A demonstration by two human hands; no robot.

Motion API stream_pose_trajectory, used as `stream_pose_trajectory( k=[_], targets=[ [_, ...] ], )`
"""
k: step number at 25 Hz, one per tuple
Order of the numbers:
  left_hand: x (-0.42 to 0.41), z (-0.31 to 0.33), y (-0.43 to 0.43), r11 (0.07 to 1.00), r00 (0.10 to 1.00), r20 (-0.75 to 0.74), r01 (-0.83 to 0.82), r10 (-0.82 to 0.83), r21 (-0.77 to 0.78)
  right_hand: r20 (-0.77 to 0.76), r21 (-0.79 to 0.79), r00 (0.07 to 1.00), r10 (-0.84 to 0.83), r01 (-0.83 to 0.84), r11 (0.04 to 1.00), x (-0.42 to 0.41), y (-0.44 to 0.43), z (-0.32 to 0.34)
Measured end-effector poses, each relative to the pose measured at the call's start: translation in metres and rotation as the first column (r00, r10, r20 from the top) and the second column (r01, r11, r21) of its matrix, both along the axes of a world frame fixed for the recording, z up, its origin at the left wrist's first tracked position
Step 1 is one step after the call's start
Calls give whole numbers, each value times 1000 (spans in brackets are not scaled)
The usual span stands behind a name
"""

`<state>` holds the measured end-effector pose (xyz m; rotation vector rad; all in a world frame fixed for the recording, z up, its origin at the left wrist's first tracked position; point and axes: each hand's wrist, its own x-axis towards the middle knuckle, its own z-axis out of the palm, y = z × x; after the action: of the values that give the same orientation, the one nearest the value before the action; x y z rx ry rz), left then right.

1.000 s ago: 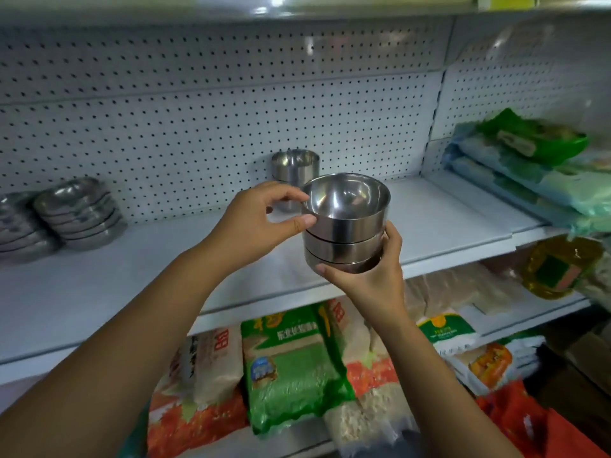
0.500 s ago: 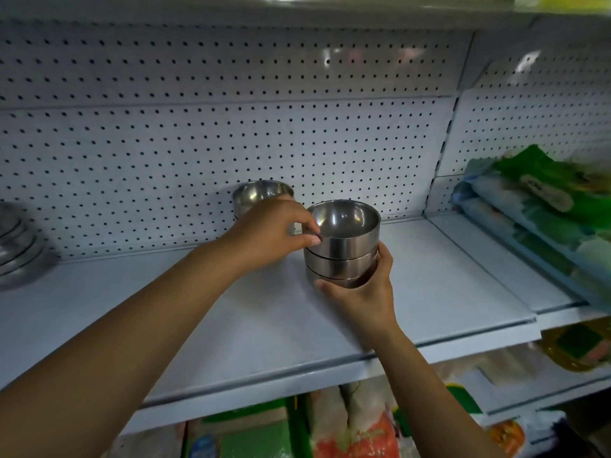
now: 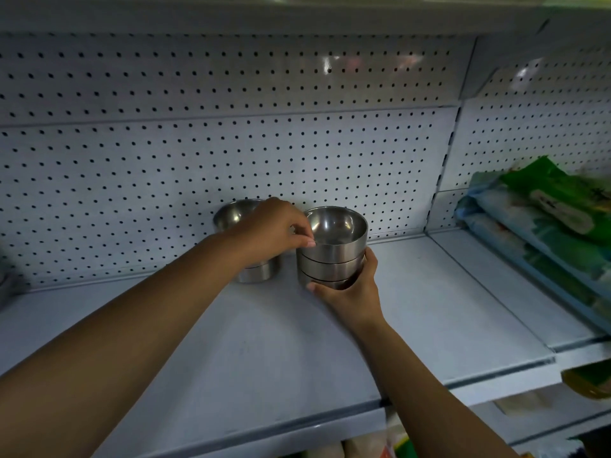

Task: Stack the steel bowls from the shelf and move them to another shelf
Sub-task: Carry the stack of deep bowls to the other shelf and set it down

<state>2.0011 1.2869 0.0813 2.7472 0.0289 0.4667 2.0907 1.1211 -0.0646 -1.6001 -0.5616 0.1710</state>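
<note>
A stack of three steel bowls (image 3: 334,256) sits at the back of the white shelf (image 3: 413,309), near the pegboard wall. My right hand (image 3: 350,289) cups the stack's lower front and right side. My left hand (image 3: 274,229) pinches the left rim of the top bowl with thumb and fingers. Just to the left stands a second stack of steel bowls (image 3: 246,246), mostly hidden behind my left hand and wrist. Whether the held stack rests fully on the shelf, I cannot tell.
A perforated white back panel (image 3: 198,166) rises behind the bowls. Green and blue packaged goods (image 3: 545,219) lie on the neighbouring shelf at the right. More packets (image 3: 588,381) show below the shelf edge at the lower right.
Both hands carried the three-bowl stack forward and down onto the back of the shelf, beside the other stack. The view shifted up, dropping the lower shelves out of sight.
</note>
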Motion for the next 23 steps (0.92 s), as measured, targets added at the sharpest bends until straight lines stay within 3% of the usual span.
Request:
stream_pose_trajectory(
  k=[6, 19, 23],
  targets=[
    [24, 10, 2, 985, 994, -48, -93, 100, 143, 28, -115, 999, 39, -36, 993, 38, 20, 5],
    [22, -3, 28, 972, 983, -36, -171, 179, 160, 89, -369, 995, -47, 77, 926, 44, 53, 9],
    [12, -11, 25, 969, 983, -27, -176, 184, 173, 62, -421, 998, -6, 32, 906, 40, 49, 15]
  ],
)
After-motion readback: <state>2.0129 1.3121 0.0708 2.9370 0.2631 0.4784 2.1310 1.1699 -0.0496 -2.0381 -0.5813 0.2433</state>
